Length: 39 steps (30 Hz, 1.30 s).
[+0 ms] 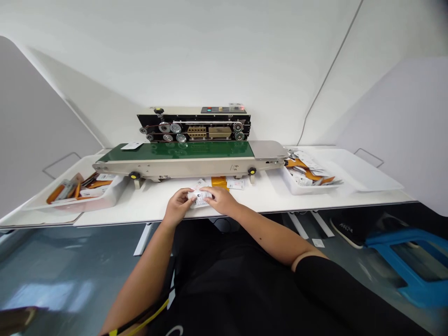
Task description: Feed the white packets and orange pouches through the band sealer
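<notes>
Between my two hands is a small white packet (200,199) with black print, held just above the table's front edge. My left hand (178,204) pinches its left side between thumb and fingers. On its right side, my right hand (220,199) grips it the same way. Just behind my hands, an orange packet (219,182) and a white printed packet (235,184) lie on the table, partly under the sealing machine (189,167). The fingertips cover the edges of the held packet.
The band sealer's green conveyor belt (196,150) carries a white packet (132,146) at its left end. White bins of orange and white packets stand left (114,198) and right (297,189). A blue stool (416,284) is on the floor at right, near a person's shoe (346,233).
</notes>
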Each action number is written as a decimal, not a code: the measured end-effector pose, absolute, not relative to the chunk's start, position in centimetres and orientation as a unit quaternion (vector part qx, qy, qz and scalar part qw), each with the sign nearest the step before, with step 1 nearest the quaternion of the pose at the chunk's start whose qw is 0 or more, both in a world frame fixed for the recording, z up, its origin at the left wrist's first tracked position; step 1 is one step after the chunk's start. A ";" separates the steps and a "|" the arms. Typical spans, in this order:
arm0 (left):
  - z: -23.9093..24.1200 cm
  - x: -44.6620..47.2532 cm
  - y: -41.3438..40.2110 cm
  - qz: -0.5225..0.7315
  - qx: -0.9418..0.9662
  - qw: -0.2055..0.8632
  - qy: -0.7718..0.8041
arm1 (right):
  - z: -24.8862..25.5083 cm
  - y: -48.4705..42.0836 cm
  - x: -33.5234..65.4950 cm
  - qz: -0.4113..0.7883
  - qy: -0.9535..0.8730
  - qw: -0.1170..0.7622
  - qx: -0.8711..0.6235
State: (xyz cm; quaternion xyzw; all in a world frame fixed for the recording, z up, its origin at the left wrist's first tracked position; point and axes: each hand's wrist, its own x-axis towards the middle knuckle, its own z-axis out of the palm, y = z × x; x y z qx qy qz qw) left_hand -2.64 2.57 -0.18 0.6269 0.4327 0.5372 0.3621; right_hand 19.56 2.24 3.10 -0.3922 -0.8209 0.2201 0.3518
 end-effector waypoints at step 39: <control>0.0 -3.3 2.5 0.447 0.730 0.302 0.420 | 15.1 19.9 30.2 0.449 -0.459 0.539 -0.545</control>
